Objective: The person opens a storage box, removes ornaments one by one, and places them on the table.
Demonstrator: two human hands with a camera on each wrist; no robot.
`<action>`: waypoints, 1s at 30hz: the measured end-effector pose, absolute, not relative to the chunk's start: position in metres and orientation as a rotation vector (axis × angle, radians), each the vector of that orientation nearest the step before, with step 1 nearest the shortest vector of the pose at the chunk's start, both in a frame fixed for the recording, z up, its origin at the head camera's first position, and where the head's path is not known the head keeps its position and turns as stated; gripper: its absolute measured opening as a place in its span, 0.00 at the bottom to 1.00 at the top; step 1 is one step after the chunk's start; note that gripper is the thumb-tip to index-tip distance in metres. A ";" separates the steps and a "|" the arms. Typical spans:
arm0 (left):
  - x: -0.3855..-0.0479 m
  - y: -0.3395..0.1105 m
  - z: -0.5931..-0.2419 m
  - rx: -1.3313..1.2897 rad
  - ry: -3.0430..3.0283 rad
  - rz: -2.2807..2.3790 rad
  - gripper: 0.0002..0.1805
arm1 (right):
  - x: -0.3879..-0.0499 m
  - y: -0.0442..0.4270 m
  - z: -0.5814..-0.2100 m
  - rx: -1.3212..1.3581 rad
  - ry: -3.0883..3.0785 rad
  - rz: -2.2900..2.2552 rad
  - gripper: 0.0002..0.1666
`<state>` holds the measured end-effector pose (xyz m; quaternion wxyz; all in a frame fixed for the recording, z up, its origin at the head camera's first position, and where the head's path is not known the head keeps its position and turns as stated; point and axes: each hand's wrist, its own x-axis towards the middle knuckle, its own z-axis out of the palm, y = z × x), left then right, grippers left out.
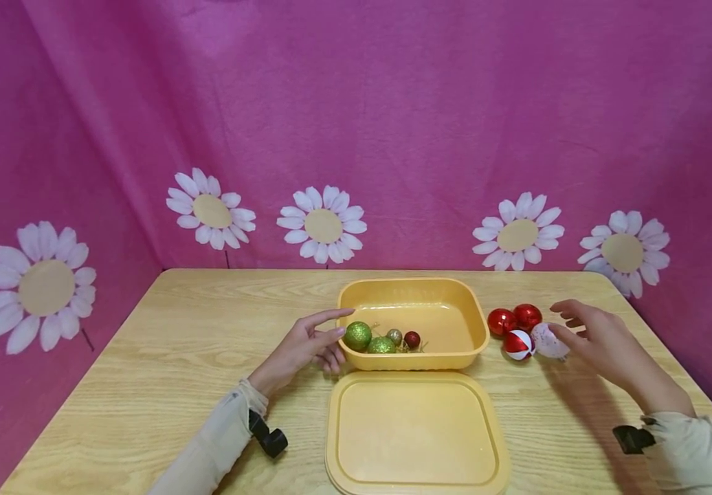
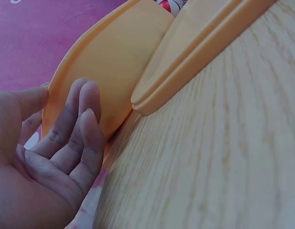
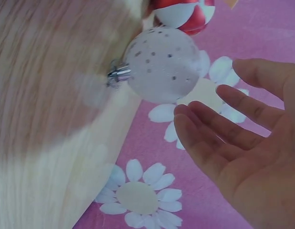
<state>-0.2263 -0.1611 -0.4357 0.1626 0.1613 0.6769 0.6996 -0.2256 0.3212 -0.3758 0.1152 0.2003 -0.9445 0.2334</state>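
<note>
L hand (image 1: 302,348) at L end of yellow container (image 1: 418,361), thumb touching rim; grip loose, fingers slightly bent, no firm hold; R hand (image 1: 609,347) just beside speckled white ball (image 1: 550,342); its grip spread wide, nothing held; that ball's on bench (image 1: 226,309), R of container, next to red-&-white ball (image 1: 519,345), w/ 2 red balls (image 1: 502,322) a bit farther back; in container, nr front L: 2 green glitter balls (image 1: 357,335), small gold ball (image 1: 394,337), small dk red ball (image 1: 412,339); yellow lid (image 1: 418,433) flat on bench, nr side of container.
</note>
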 end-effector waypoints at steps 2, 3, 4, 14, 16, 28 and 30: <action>-0.226 -0.162 -0.436 0.471 1.935 1.995 0.27 | -0.226 0.317 -0.374 0.593 -2.743 0.675 0.19; -0.226 -0.163 -0.436 0.475 1.935 1.996 0.27 | -0.226 0.316 -0.372 0.592 -2.735 0.676 0.19; -0.226 -0.163 -0.436 0.476 1.932 1.997 0.27 | -0.226 0.314 -0.371 0.587 -2.727 0.681 0.18; -0.228 -0.164 -0.439 0.429 1.909 2.006 0.27 | -0.222 0.293 -0.365 0.534 -2.660 0.867 0.17; -0.229 -0.164 -0.440 0.424 1.911 1.998 0.27 | -0.220 0.287 -0.366 0.547 -2.639 0.907 0.17; -0.228 -0.163 -0.439 0.429 1.915 2.003 0.26 | -0.227 0.231 -0.356 0.670 -2.623 0.960 0.17; -0.228 -0.162 -0.439 0.435 1.908 2.008 0.27 | -0.229 0.222 -0.357 0.704 -2.614 0.996 0.17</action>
